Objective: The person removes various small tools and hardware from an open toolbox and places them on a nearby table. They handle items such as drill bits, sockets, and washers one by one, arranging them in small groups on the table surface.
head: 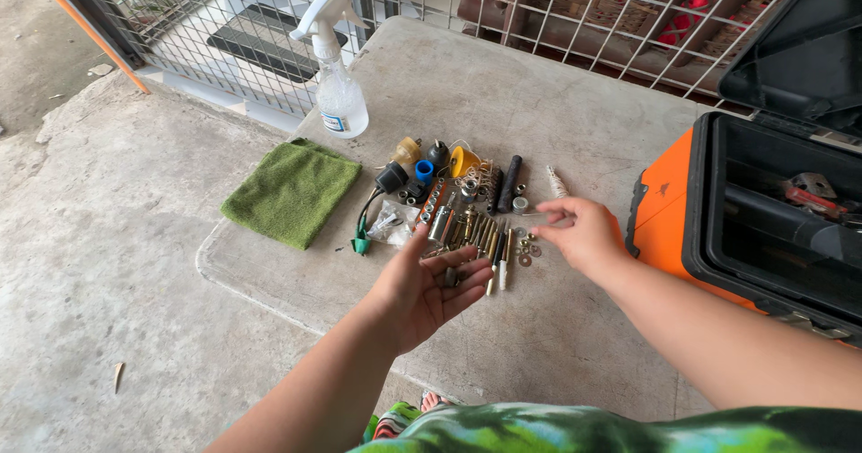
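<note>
**Two hands over a spread of small hardware**

A tie-dyed green garment fills the bottom edge, nearest the camera, and both forearms reach out from it over the concrete counter.

In the middle of the counter lies a cluster of small metal parts: bits, springs, washers, and caps in yellow, blue and black, with a clear plastic bag at its left edge. A folded green cloth lies to the left of the cluster, and a clear spray bottle with a white trigger stands behind the cloth. At the right, an orange and black toolbox stands with its lid raised; tools show inside. A wire mesh fence runs along the far edge.

The left hand is turned palm up just in front of the cluster, fingers spread open, with a small dark piece resting on the palm. The right hand hovers over the right side of the cluster, its fingers pinched together at the tips; what they grip is too small to tell.
</note>
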